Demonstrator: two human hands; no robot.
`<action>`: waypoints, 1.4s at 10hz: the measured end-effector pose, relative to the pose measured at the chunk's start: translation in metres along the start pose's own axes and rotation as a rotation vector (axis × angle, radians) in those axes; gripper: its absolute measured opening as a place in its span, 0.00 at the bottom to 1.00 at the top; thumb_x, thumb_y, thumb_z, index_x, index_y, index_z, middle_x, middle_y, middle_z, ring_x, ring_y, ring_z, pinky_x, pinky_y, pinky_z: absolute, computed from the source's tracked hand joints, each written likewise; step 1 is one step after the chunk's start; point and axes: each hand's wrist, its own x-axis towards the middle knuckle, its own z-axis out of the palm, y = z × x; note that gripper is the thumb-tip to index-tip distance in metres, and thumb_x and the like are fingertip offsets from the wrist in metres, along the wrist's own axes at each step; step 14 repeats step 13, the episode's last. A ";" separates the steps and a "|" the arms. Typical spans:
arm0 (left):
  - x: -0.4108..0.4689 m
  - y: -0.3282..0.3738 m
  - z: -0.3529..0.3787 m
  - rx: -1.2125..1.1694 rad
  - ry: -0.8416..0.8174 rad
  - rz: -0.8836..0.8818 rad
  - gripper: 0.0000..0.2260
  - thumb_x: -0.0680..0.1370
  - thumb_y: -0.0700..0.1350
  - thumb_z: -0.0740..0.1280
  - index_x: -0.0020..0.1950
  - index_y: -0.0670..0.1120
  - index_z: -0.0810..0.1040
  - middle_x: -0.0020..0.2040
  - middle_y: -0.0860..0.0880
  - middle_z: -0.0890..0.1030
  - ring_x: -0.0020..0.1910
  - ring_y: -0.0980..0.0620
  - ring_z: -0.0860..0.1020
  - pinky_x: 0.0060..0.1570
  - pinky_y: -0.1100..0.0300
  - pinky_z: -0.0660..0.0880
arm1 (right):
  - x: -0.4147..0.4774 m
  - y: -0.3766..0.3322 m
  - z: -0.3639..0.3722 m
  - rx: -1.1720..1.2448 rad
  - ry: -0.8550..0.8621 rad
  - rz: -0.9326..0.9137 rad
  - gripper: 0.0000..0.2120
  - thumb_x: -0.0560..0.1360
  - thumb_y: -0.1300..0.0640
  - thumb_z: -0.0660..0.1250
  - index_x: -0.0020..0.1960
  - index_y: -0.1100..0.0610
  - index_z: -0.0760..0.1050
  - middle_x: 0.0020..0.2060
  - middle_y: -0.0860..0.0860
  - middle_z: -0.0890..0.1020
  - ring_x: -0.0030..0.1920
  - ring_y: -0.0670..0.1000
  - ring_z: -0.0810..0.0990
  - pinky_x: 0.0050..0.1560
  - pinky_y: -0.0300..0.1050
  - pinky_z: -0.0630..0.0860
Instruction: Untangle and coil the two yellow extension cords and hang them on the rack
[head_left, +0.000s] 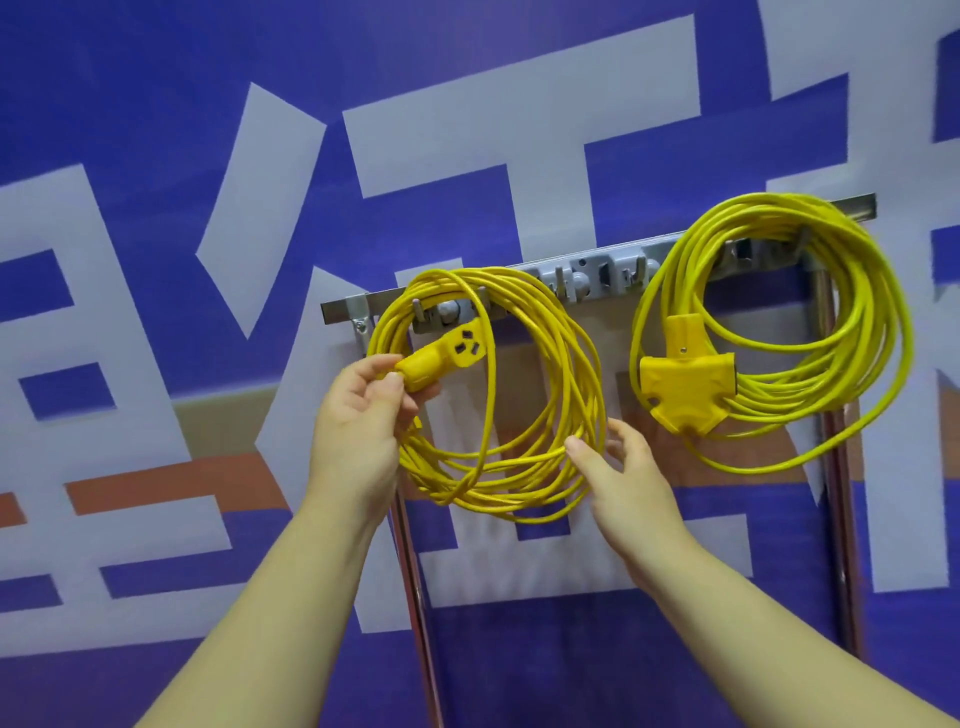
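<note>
While the blue and white banner wall (156, 260) fills everything behind, the grey rack (597, 270) runs across it at a slant, carried on two metal uprights. The right coil (810, 332) already hangs from hooks near the rack's right end, its three-way socket block (685, 387) dangling inside the loops. The left coil (498, 395) is looped over a hook near the rack's left end, but both hands are on it. The left hand (358, 421) has its fingers (392, 387) closed around the neck of the socket end (441, 358), which points up and to the right inside the coil. The right hand (623, 467) has its fingers (584, 449) spread wide, cupping the lower right of the loops without gripping.

From where I stand, this looks like the final tidying. Done well, the socket end should be tucked through the loops so its weight rests inside, and the right hand should gather the stray lower strands before either hand lets go, or the coil may sag open.
</note>
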 end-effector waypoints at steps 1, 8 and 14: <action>0.000 -0.001 -0.012 -0.240 0.039 -0.071 0.10 0.86 0.37 0.55 0.61 0.42 0.76 0.32 0.48 0.75 0.46 0.47 0.85 0.65 0.40 0.74 | -0.005 -0.012 -0.001 -0.103 0.029 -0.027 0.30 0.77 0.42 0.68 0.76 0.48 0.63 0.70 0.48 0.72 0.63 0.48 0.75 0.48 0.38 0.71; -0.026 -0.050 0.024 1.413 -0.639 0.433 0.06 0.81 0.55 0.64 0.56 0.58 0.78 0.50 0.53 0.79 0.62 0.50 0.71 0.73 0.41 0.57 | -0.004 -0.023 -0.017 -0.143 -0.124 0.123 0.22 0.80 0.44 0.65 0.73 0.45 0.68 0.69 0.48 0.74 0.66 0.53 0.75 0.63 0.54 0.77; -0.023 -0.034 0.031 1.613 -0.800 0.485 0.08 0.80 0.55 0.67 0.58 0.57 0.78 0.53 0.52 0.81 0.65 0.47 0.71 0.74 0.33 0.54 | -0.012 -0.075 -0.037 -0.990 -0.142 -0.430 0.24 0.76 0.45 0.68 0.70 0.52 0.72 0.64 0.52 0.76 0.63 0.53 0.76 0.60 0.47 0.75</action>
